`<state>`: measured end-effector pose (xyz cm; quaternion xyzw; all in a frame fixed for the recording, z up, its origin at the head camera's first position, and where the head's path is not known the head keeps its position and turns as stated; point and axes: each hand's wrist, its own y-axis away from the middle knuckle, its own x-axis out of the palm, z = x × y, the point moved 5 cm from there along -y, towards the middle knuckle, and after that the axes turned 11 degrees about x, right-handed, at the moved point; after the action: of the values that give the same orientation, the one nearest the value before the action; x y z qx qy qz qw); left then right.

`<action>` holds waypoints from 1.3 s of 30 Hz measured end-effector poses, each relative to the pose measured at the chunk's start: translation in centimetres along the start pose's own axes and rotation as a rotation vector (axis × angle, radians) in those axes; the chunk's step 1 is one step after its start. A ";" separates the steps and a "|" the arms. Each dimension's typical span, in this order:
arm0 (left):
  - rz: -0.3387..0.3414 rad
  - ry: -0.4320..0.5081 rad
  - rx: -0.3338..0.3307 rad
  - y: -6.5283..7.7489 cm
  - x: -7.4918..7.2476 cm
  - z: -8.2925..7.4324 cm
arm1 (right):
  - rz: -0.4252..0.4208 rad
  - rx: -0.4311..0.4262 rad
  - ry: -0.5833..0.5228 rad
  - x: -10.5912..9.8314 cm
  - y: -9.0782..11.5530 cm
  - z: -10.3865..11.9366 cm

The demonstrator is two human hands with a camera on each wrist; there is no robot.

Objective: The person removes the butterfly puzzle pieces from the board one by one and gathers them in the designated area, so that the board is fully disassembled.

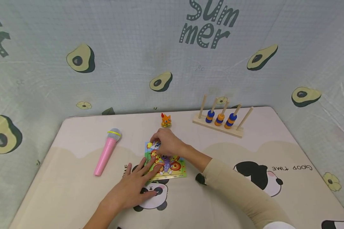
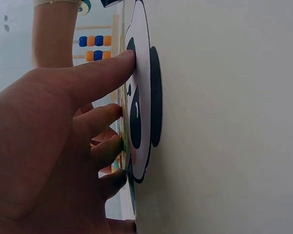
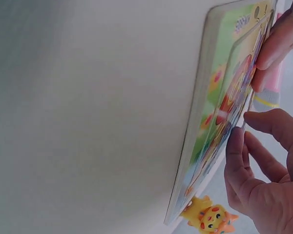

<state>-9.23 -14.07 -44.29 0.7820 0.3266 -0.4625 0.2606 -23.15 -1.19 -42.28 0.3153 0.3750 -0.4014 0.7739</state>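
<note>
A colourful jigsaw puzzle board [image 1: 177, 174] with a cartoon butterfly picture lies on the table in front of the person. The left hand [image 1: 136, 187] is spread flat, its fingertips resting on the board's lower left part and its thumb on the tablecloth. Over the upper part of the board, the right hand [image 1: 169, 143] pinches a thin puzzle piece [image 3: 244, 125] between thumb and fingers. In the right wrist view that piece shows only as a narrow edge, tilted up from the board. In the head view the right hand covers part of the picture.
A pink toy microphone [image 1: 105, 156] lies left of the board. Behind the board stands a small orange and yellow toy figure [image 1: 166, 121]. A wooden bead stacker [image 1: 217, 124] with several pegs and blue and orange beads stands back right, near the curtain [image 1: 126, 47].
</note>
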 end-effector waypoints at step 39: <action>-0.002 -0.004 -0.013 0.1 -0.2 -0.2 | -0.054 0.128 -0.123 -5.1 3.8 -8.2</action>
<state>-9.09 -14.08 -43.96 0.7790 0.3300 -0.4623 0.2656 -24.62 9.01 -41.57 0.3288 0.3089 -0.4639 0.7624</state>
